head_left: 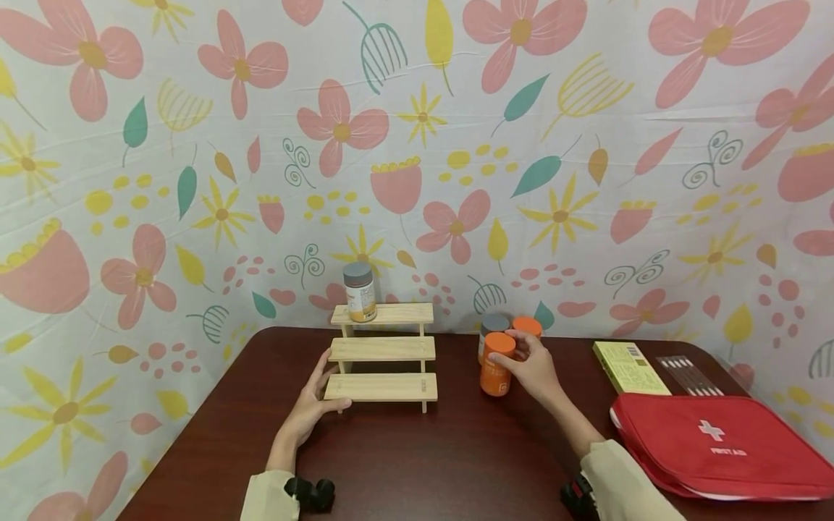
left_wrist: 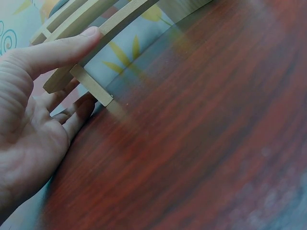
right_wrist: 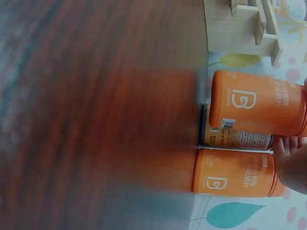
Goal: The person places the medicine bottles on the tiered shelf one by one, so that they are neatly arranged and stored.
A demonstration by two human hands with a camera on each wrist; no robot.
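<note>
1. We are pinching the front orange bottle (head_left: 496,380) with our right hand (head_left: 537,365), the thumb pressing near its cap and other fingers reaching behind; we are probably gripping it high because its neighbours are crowding its lower part
2. In the right wrist view, we are seeing its base apparently hanging just above the tabletop (head_left: 443,456), tilting slightly, in front of the grey-capped bottle (head_left: 493,324) and near the rear orange bottle (head_left: 529,327); those two are standing upright, close together, though we are not managing to tell whether they are touching
3. We are holding the left end of the wooden rack (head_left: 381,349) with our left hand (head_left: 306,405), thumb lying over the lowest step and the other fingers curling behind it, presumably steadying it because so light a frame could be sliding easily
4. We are seeing a second grey-capped bottle (head_left: 360,298) standing upright on the top step, toward its left end, which is leaving the rest of that step bare
5. Off to the right, a red first-aid pouch (head_left: 723,452), a yellow-green box (head_left: 628,369) and a packet of swabs (head_left: 691,375) are lying flat, well apart from our fingers, so they are probably not hindering either hand
</note>
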